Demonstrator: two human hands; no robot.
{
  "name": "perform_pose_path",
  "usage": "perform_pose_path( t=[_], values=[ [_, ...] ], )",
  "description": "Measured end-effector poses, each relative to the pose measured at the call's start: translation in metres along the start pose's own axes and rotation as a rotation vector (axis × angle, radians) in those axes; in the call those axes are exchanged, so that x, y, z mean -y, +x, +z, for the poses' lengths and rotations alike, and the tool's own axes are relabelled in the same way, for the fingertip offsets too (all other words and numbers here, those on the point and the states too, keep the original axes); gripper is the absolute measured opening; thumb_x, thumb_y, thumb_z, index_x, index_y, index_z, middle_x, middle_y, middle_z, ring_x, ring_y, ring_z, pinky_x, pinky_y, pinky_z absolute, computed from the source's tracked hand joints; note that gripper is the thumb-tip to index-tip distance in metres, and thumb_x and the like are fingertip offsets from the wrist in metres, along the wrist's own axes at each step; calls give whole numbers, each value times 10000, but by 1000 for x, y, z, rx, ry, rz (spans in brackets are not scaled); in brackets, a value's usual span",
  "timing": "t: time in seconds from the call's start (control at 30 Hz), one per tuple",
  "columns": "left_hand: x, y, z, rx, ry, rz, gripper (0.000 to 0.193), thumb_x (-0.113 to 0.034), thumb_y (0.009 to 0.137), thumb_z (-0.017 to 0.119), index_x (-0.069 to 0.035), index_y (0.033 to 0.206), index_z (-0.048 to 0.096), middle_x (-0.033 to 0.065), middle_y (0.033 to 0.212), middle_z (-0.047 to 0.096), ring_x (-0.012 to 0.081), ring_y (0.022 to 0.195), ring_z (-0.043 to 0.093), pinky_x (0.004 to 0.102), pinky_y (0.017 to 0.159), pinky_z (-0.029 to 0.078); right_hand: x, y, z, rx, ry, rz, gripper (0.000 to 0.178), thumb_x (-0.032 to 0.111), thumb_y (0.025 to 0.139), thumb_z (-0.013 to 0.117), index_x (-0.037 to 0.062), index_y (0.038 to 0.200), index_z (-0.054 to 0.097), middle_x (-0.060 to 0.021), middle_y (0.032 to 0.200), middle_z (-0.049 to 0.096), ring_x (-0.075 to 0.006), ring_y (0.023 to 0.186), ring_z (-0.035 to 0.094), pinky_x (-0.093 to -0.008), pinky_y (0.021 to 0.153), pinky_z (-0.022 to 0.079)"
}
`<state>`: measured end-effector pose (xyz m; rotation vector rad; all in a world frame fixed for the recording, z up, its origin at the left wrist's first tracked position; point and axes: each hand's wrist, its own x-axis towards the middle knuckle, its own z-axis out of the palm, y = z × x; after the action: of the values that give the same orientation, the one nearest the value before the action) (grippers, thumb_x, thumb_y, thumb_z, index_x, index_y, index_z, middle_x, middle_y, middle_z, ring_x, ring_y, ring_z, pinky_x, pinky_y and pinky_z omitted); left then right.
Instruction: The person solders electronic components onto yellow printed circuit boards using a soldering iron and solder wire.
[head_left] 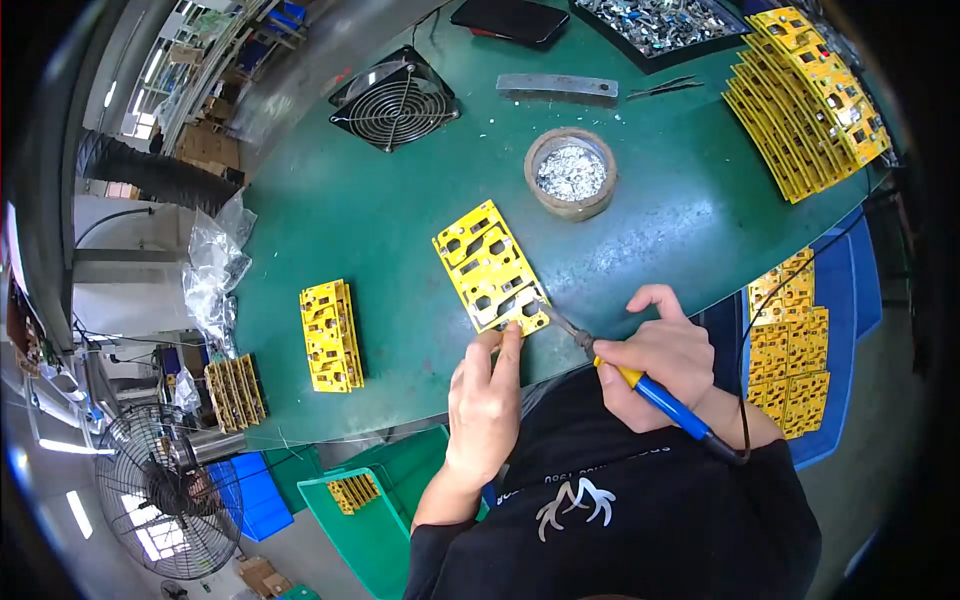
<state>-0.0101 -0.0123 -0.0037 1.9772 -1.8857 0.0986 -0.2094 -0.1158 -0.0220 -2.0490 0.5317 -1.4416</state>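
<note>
A yellow circuit board panel (490,265) with several cut-outs lies on the green table in front of me. My left hand (484,405) presses its fingertips on the near edge of this panel; whether a small part is under them, I cannot tell. In my right hand (660,362) is a soldering iron (668,404) with a blue and yellow handle, held like a pen, index finger raised. The iron's tip meets the panel's near right corner, close to my left fingertips. Beyond the panel stands a round bowl (540,190) filled with silvery bits.
Stacked yellow panels stand at the far right (800,110) and left (330,335). A square fan (400,108), a metal bar (557,86), tweezers (667,87) and a black tray (655,50) of small parts lie farther back. A blue bin (838,400) holds more panels; the iron's cord (745,390) runs at right.
</note>
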Motion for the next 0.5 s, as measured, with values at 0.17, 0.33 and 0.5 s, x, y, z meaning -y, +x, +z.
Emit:
perform_pose_path(
  t=[0.17,0.33,0.5],
  values=[
    [-16,7,-3,6,-238,-15,284,34,902,791,-19,1180,770,136,1093,732,315,889,762,385,731,620,-5,5,-7,-70,-51,22,276,-38,707,797,37,973,781,-32,684,698,-170,521,629,-452,845,570],
    [-13,23,-13,73,-436,10,198,47,916,763,24,1113,772,191,1157,767,348,1025,774,388,885,616,-6,8,-13,-76,-86,23,261,-36,725,793,29,977,782,-40,719,722,-171,543,645,-454,853,571],
    [17,61,-3,-44,-269,-25,208,29,965,702,35,1167,751,215,1214,756,390,1084,749,403,953,601,-7,6,-13,-81,-75,21,260,-35,728,792,19,982,783,-49,740,736,-174,552,652,-454,858,571]
  ],
)
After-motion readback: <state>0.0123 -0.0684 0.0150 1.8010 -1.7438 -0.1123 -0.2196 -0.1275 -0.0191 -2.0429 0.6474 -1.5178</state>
